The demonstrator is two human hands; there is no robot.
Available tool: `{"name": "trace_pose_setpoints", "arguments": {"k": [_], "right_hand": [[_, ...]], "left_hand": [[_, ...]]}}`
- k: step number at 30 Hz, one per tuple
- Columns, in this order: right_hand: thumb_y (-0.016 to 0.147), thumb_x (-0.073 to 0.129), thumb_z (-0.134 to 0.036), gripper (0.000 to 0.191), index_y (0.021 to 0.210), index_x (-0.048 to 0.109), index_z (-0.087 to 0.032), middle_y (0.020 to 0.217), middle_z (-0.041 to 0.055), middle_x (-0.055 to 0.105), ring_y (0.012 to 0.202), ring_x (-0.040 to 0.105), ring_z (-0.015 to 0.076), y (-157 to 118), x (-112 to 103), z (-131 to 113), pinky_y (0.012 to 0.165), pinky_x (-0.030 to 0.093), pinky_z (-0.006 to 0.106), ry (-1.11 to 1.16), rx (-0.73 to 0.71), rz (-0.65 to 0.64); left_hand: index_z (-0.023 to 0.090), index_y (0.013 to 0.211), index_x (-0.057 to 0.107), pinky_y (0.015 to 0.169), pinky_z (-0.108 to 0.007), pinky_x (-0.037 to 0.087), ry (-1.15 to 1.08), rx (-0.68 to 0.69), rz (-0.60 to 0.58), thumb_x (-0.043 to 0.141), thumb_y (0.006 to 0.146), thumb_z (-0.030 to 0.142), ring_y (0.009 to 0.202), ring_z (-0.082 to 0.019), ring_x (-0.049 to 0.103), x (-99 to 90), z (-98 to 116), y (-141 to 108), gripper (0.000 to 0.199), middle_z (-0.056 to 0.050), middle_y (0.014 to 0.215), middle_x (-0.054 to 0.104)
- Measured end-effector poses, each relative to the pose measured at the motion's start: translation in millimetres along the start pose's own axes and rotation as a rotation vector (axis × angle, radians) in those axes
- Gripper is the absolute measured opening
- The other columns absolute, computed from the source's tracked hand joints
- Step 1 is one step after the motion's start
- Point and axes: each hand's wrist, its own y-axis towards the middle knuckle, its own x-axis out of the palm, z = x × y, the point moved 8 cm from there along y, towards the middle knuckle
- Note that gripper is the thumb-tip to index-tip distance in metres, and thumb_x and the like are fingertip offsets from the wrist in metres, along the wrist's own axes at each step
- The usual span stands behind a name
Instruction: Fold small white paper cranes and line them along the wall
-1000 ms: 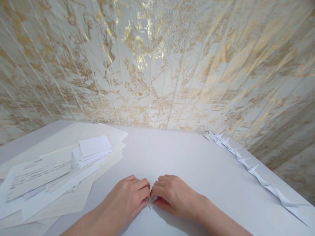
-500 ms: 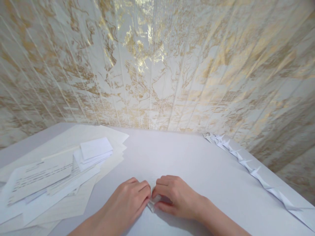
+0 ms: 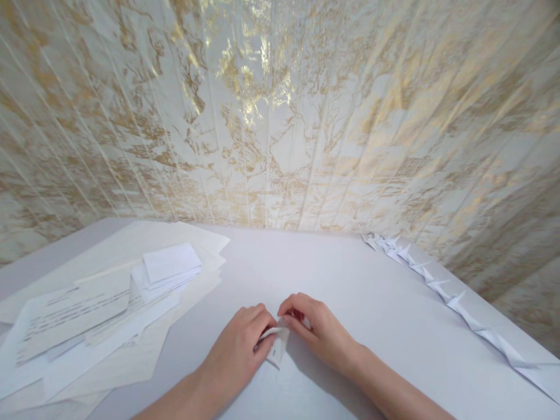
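Left fingers [image 3: 265,321] pinch folded paper [image 3: 277,350], partly covering it; right fingers [image 3: 294,301] at far tip, cannot tell if gripping.

Bkgd: white backdrop [image 3: 284,137] w/ gold-brown scenery-like print, fills upper half of view — wallpaper or curtain, can't tell which. Long lines run down it, fanning out twd top. Bright gleam [image 3: 256,81] up nr ctr where gold catches light; far R duller, more shadowed. Below: plain white tabletop [image 3: 315,271], far edge close to backdrop, R edge slanting — light on it soft, shadows blurry.
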Motion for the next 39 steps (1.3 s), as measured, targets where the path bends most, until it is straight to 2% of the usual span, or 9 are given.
{"name": "trace_pose_setpoints", "arguments": {"k": [3,6,15,19,24,30,36,39], "right_hand": [[0.08,0.057,0.001,0.023,0.085,0.068,-0.019,0.08,-0.0013,0.06,0.078,0.054,0.0149,4,-5,9,0.074,0.042,0.026,0.042,0.037,-0.052],[0.076,0.063,0.004,0.024,0.077,0.07,-0.019,0.077,-0.0021,0.062,0.082,0.055,0.0161,6,-3,13,0.079,0.041,0.028,0.071,0.035,-0.086],[0.076,0.075,-0.006,0.014,0.076,0.071,-0.02,0.073,-0.0034,0.065,0.079,0.054,0.0161,5,4,12,0.079,0.04,0.029,0.042,0.096,-0.054],[0.073,0.075,-0.005,0.015,0.075,0.07,-0.019,0.07,-0.0042,0.062,0.078,0.053,0.0156,6,6,15,0.077,0.038,0.028,0.021,0.166,-0.014],[0.068,0.074,-0.003,0.018,0.076,0.07,-0.019,0.073,-0.003,0.062,0.08,0.052,0.0167,8,9,16,0.078,0.037,0.03,0.002,0.188,-0.03],[0.074,0.067,-0.001,0.019,0.072,0.071,-0.02,0.073,-0.003,0.064,0.081,0.055,0.0163,8,7,18,0.081,0.038,0.03,0.019,0.179,-0.075],[0.074,0.072,-0.005,0.014,0.071,0.067,-0.017,0.073,-0.0029,0.062,0.082,0.051,0.0166,6,9,14,0.08,0.036,0.03,-0.013,0.196,-0.033],[0.073,0.073,-0.006,0.014,0.071,0.066,-0.017,0.073,-0.0032,0.06,0.082,0.05,0.0164,6,12,13,0.08,0.035,0.03,-0.03,0.204,-0.021]], "left_hand": [[0.022,0.086,0.059,0.074,-0.03,0.044,0.014,0.005,0.01,0.052,0.093,0.013,0.083,-0.018,0.06,0.1,0,1,0.013,0.0,0.092,0.062],[0.022,0.085,0.059,0.074,-0.03,0.044,0.037,0.008,0.013,0.05,0.093,0.012,0.083,-0.019,0.059,2.0,0,3,0.015,0.0,0.091,0.061],[0.021,0.084,0.059,0.073,-0.03,0.043,0.058,0.004,0.012,0.051,0.094,0.014,0.08,-0.019,0.059,4.2,-3,6,0.014,0.0,0.086,0.061],[0.021,0.085,0.059,0.074,-0.031,0.043,0.031,0.001,-0.003,0.051,0.095,0.015,0.08,-0.019,0.059,5.5,-6,6,0.014,0.0,0.087,0.061],[0.021,0.085,0.059,0.075,-0.03,0.042,-0.023,0.0,-0.009,0.052,0.094,0.016,0.083,-0.019,0.059,7.4,-8,8,0.013,0.0,0.088,0.061],[0.021,0.081,0.057,0.076,-0.031,0.04,-0.097,-0.031,-0.008,0.056,0.089,0.017,0.084,-0.02,0.058,6.6,-8,7,0.009,0.0,0.085,0.06],[0.021,0.085,0.057,0.079,-0.032,0.04,-0.18,-0.079,0.011,0.048,0.085,0.012,0.088,-0.022,0.057,7.0,-11,4,0.013,-0.002,0.09,0.061],[0.021,0.087,0.057,0.078,-0.032,0.039,-0.226,-0.098,0.026,0.045,0.088,0.015,0.086,-0.022,0.057,5.9,-14,4,0.014,-0.002,0.088,0.061]]}}
